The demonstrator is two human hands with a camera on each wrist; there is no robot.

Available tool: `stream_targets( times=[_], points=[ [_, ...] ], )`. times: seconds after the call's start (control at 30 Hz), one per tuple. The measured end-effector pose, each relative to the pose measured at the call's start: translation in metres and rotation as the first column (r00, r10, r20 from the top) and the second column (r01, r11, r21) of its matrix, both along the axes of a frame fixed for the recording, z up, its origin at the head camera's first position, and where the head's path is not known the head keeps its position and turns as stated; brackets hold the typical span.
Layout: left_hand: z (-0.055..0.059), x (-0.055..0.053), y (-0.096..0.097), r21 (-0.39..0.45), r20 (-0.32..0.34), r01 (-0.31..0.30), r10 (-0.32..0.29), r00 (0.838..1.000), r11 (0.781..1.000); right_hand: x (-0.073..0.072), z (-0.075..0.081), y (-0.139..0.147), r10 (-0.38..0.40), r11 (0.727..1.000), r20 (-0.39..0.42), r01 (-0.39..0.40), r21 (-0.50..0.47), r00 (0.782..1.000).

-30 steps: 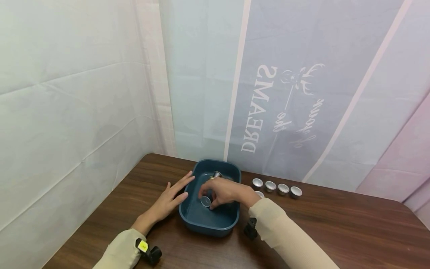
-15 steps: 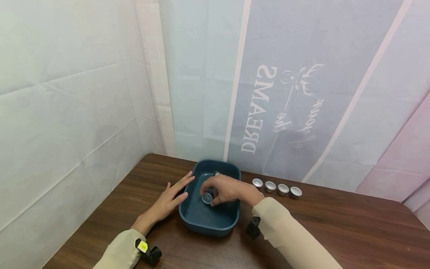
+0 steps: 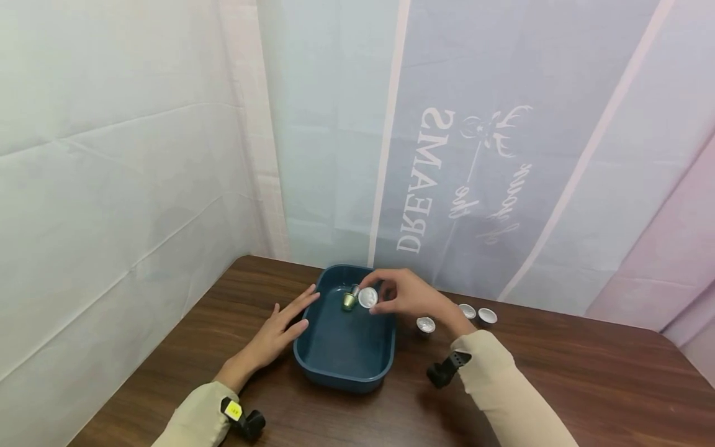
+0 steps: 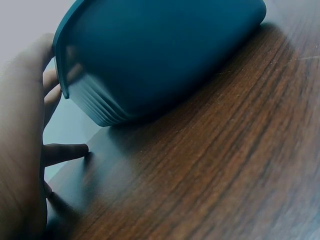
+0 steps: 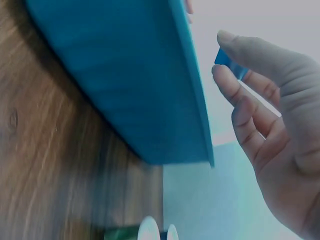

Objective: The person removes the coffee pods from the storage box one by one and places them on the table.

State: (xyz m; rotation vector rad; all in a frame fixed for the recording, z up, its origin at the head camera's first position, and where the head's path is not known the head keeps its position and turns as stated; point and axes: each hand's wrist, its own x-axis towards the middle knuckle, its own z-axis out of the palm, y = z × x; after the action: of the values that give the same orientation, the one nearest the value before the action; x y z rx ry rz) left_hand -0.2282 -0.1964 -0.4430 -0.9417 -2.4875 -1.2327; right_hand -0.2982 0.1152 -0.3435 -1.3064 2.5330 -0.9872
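Between thumb and fingertips, my right hand (image 3: 413, 297) pinches a coffee capsule (image 3: 367, 297) over the right side of a blue plastic bin (image 3: 343, 351). Its silver lid faces the head camera; the right wrist view shows its blue body (image 5: 230, 61). Inside the bin, a green capsule (image 3: 349, 302) lies beside a silver-looking one (image 3: 355, 290), partly covered by the held capsule. My left hand (image 3: 275, 335) touches the bin's left rim with extended fingers. In the left wrist view, the left hand (image 4: 22, 135) has one fingertip down by the table and others at the rim.
Right of the bin, capsules stand lid up on the wooden table (image 3: 558, 366): a near one (image 3: 426, 325) and two farther back, the rightmost capsule (image 3: 488, 316) among them. My right forearm hides part of that row. A printed curtain (image 3: 475, 155) hangs behind the table.
My right hand has lifted the capsule from the bin's floor and moved it right and back, to the right rim. The green capsule now shows. My left hand stays on the rim.
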Motion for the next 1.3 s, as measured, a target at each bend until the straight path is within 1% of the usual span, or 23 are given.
stream_targets(
  times=[0.17, 0.33, 0.5, 0.6, 0.73, 0.83, 0.93, 1.07, 1.17, 1.3],
  points=[
    [0.000, 0.000, -0.002, 0.000, -0.010, 0.005, -0.005, 1.000, 1.000, 0.002, 0.002, 0.021, -0.059, 0.996, 0.058, 0.063, -0.071, 0.997],
    [0.001, 0.001, -0.001, -0.002, 0.001, 0.011, -0.011, 1.000, 1.000, 0.003, -0.006, 0.046, -0.123, 0.976, 0.135, 0.145, -0.164, 0.983],
    [0.002, 0.002, -0.001, 0.000, -0.002, 0.004, -0.004, 1.000, 1.000, 0.005, -0.018, 0.067, -0.174, 0.955, 0.139, 0.202, -0.216, 0.975],
    [0.001, 0.002, -0.001, 0.006, -0.009, 0.001, -0.001, 1.000, 1.000, 0.009, -0.022, 0.077, -0.215, 0.935, 0.150, 0.248, -0.254, 0.965],
    [0.001, 0.001, 0.000, 0.005, -0.013, -0.003, 0.003, 1.000, 1.000, 0.016, -0.024, 0.089, -0.268, 0.896, 0.195, 0.319, -0.308, 0.943],
    [0.001, 0.001, 0.000, 0.001, -0.005, -0.002, 0.002, 1.000, 1.000, 0.022, -0.025, 0.098, -0.266, 0.883, 0.207, 0.324, -0.341, 0.942],
    [0.002, 0.001, 0.000, 0.005, 0.002, -0.002, 0.002, 1.000, 1.000, 0.029, -0.025, 0.103, -0.247, 0.878, 0.196, 0.305, -0.368, 0.949],
    [0.003, 0.002, 0.000, 0.008, 0.003, -0.003, 0.003, 1.000, 1.000, 0.033, -0.033, 0.112, -0.258, 0.872, 0.170, 0.306, -0.383, 0.951],
    [0.003, 0.002, 0.000, 0.009, 0.008, 0.000, 0.000, 1.000, 1.000, 0.033, -0.043, 0.120, -0.285, 0.853, 0.168, 0.329, -0.404, 0.944],
    [0.002, 0.002, 0.000, 0.009, 0.016, 0.004, -0.004, 1.000, 1.000, 0.036, -0.054, 0.129, -0.311, 0.825, 0.207, 0.372, -0.426, 0.928]
  ],
)
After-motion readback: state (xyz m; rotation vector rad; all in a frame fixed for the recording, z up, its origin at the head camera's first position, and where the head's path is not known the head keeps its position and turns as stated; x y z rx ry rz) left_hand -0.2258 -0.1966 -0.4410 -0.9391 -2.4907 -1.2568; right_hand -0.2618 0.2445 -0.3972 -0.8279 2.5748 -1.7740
